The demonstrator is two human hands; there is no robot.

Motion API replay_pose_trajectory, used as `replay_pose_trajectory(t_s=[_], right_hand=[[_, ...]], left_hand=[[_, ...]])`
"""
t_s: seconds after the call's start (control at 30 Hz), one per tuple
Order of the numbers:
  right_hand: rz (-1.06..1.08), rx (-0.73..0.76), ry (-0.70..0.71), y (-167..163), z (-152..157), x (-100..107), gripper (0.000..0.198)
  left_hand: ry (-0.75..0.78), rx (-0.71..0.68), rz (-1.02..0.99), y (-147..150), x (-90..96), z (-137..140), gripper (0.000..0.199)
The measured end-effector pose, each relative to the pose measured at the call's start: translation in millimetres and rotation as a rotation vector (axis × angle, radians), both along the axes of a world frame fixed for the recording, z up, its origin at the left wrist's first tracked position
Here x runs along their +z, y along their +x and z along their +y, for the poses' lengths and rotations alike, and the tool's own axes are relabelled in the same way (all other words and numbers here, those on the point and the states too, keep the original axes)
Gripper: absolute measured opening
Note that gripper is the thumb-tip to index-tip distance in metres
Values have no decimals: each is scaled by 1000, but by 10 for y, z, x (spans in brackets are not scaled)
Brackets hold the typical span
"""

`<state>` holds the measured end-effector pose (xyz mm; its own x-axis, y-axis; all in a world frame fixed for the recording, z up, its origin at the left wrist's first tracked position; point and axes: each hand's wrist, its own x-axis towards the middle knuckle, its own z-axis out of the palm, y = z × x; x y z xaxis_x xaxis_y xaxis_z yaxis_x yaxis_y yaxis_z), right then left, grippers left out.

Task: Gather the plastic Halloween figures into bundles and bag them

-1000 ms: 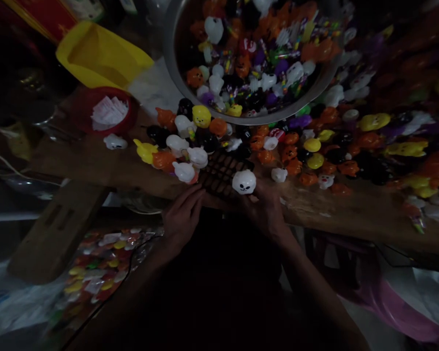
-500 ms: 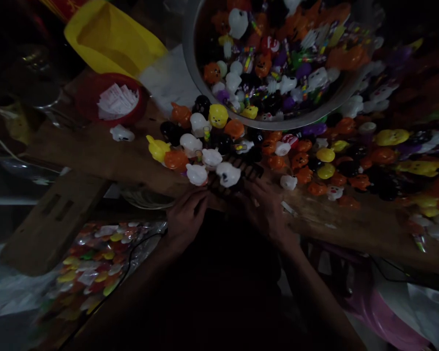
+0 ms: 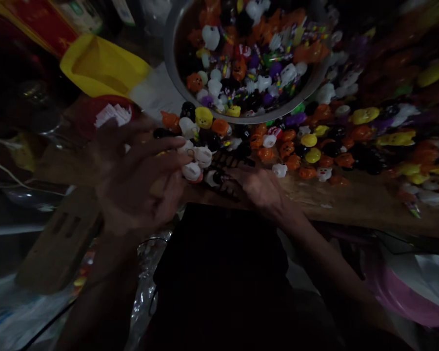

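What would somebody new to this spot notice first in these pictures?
Probably the big metal bowl at top centre, filled with small orange, white, black and purple figures. Next, the bright yellow container at upper left, just beyond a red bowl of white slips. The left hand also stands out, large and open left of centre, while the right hand is at a dark grid nearer the middle.

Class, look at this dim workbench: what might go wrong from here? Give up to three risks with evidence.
1. The left hand has its fingertips close, in this view, to a loose white figure, so it might knock it.
2. The right hand is near the front edge of the wooden bench; a small piece there could drop off.
3. Poor light could make the black rack hard to see.
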<state>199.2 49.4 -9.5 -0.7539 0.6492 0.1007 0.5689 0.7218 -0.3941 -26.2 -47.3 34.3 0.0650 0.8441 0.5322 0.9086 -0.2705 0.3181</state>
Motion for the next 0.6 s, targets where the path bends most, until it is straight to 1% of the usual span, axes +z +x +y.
replay_pose_trajectory(t_s=[0.03,0.1,0.17,0.23,0.3,0.33,0.4,0.43,0.5,0.6], right_hand=[[26,-14,-65,-94,24,33,16],[133,-66,-180,-247,43,44,12],[287,-120,-258,-340,2,-25,11],[483,-152,-285,-378,-97,-143,10],[650,-139,-257,-385,-219,-266,13],[697,-128,-209,-385,-272,-321,16],[692,-102,-111,-389,-338,-413,22],[670,-95,-87,-394,-347,-450,24],[653,-115,-80,-413,-330,-514,22],[616,-189,-72,-460,-267,-599,17]], left_hand=[[8,-63,46,-23,60,119,25],[15,-197,118,-43,80,331,26],[-34,-280,130,-33,2,462,29],[-52,-329,117,-1,-110,501,31],[-58,-334,131,35,-203,483,33],[-57,-341,158,47,-236,469,34],[-37,-364,215,54,-276,458,34],[-26,-377,242,52,-287,464,33],[3,-397,284,46,-298,495,33],[64,-405,317,54,-325,551,31]])
